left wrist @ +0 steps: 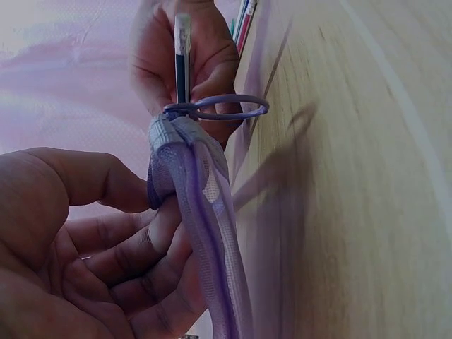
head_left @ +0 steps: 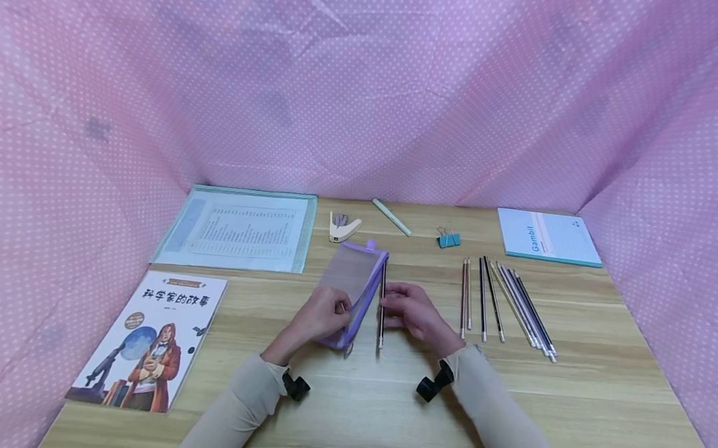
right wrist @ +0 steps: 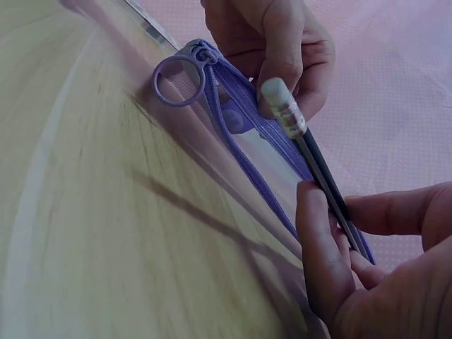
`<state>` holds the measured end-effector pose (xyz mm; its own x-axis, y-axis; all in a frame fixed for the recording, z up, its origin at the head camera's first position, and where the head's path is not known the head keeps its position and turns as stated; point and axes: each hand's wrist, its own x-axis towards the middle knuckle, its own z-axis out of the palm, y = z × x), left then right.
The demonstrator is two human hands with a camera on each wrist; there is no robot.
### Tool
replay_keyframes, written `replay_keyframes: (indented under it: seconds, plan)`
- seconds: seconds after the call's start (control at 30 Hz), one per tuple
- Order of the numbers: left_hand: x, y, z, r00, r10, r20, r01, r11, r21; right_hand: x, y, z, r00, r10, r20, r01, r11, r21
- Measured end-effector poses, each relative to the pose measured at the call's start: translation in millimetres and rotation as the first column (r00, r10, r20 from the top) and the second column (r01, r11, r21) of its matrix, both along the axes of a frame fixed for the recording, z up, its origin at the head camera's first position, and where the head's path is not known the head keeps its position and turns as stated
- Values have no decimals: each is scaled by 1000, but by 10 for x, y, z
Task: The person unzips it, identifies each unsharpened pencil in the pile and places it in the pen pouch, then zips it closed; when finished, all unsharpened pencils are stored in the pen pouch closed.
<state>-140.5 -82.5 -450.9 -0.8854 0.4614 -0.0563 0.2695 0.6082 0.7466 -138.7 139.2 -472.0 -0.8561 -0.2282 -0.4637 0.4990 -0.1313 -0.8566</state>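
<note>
A purple mesh zipper pouch [head_left: 346, 271] is tilted up over the table, its ring pull near the close end. My left hand [head_left: 323, 312] pinches its edge between thumb and fingers. In the right wrist view, the zipper [right wrist: 244, 166] gapes along one side. My right hand [head_left: 413, 308] pinches a dark pencil [head_left: 380, 333] with a white eraser [right wrist: 275, 90] pointing toward me. Along the pouch's zippered side runs the pencil, its far end close to the pouch's far corner. Part of the pencil's shaft is hidden by the right fingers.
Several pencils [head_left: 512, 297] lie to the right. Behind are a stapler-like white tool [head_left: 342, 228], a pale green pen [head_left: 391, 217] and a teal binder clip [head_left: 448, 238]. A document folder [head_left: 245, 229] and an illustrated book [head_left: 153, 340] lie left; a notebook [head_left: 549, 236] lies back right.
</note>
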Motion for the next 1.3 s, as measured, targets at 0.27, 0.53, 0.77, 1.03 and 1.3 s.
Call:
replay_keyframes:
  seconds: [0.27,0.53,0.77,1.03,1.3]
  plan:
    - [15,18,5,1000,9,-4,-9,1000,-1,-30,-67,-15,999,-49,10,49,999,13]
    - [30,49,-8,1000,18,-5,-18,1000,-4,-74,-145,-23,997,-76,2,76,997,7]
    - [46,70,-14,1000,-9,-16,9,1000,22,-108,-250,-3,996,-91,-26,92,995,31]
    - [56,82,0,1000,-10,-7,10,1000,18,-122,-340,11,991,-129,-28,130,989,65]
    - [54,78,-16,998,-23,-63,23,1000,1,-114,-365,25,994,-103,-29,106,989,101]
